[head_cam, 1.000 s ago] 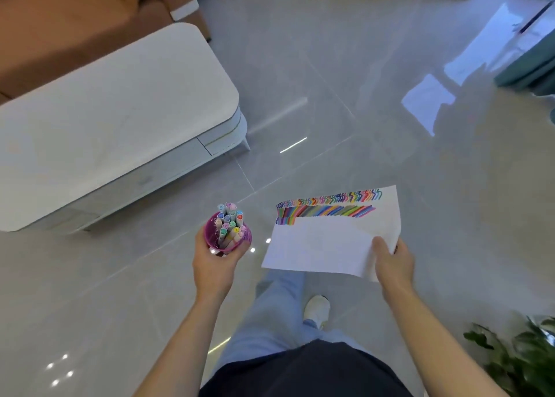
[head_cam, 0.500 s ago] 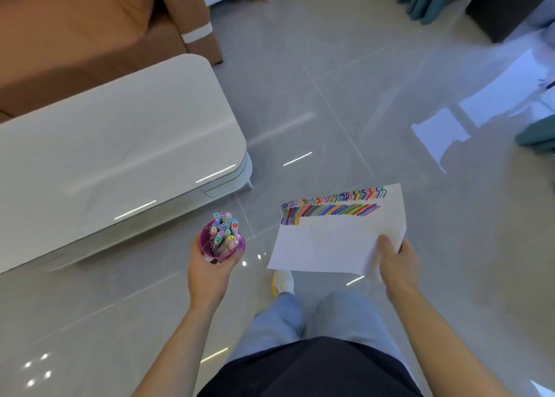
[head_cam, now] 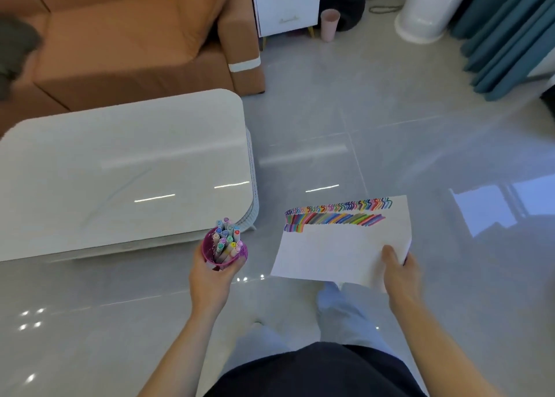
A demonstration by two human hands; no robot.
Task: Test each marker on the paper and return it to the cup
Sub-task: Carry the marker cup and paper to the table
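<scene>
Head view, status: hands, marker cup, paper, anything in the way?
Left hand grips purple cup, markers inside. Right hand pinches paper, colour strokes along its top. Both held above floor; white table near left, no obstruction seen.

This is a home living room. An orange-brown sofa (head_cam: 120,45) sits behind a low white coffee table (head_cam: 120,168) on glossy grey floor tiles (head_cam: 375,120). Past the sofa's arm stands a small white drawer cabinet (head_cam: 285,3), and teal curtains (head_cam: 504,30) hang at the far right.
</scene>
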